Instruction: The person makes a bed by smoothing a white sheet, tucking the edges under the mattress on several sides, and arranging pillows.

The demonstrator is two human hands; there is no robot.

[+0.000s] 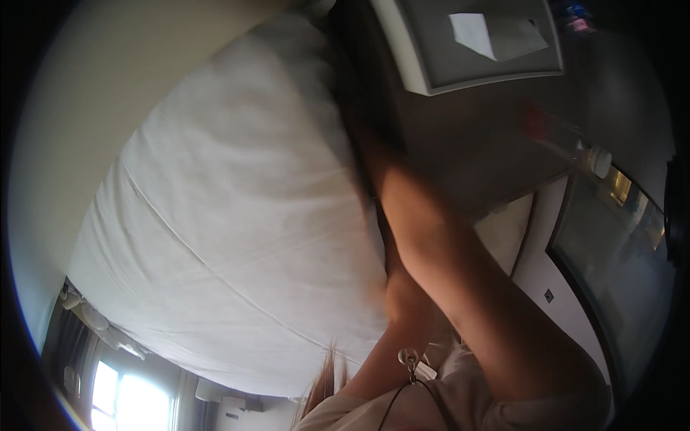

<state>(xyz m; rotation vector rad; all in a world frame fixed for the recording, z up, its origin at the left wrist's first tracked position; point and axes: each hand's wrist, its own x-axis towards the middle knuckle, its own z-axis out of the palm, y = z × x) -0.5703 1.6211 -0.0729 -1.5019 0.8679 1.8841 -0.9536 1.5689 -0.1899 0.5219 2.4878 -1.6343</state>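
Observation:
A bed with a white fitted sheet (232, 204) fills the middle of the view; a long seam or crease runs across it. My right forearm (409, 210) reaches along the bed's near side, and its hand is lost in the dark shadow at the mattress edge. My left arm (377, 350) passes behind the right arm. A blurred skin-coloured patch beside it lies over the sheet, but I cannot make out the left hand or its fingers. Whether either hand grips the sheet cannot be told.
A grey-topped, pale-edged surface (485, 75) bears a white paper (474, 32). A clear bottle (566, 143) with a white cap lies to the right. A dark-framed glossy panel (609, 258) stands at the right. A bright window (132, 398) is at lower left; a lanyard clip (408, 358) hangs at my chest.

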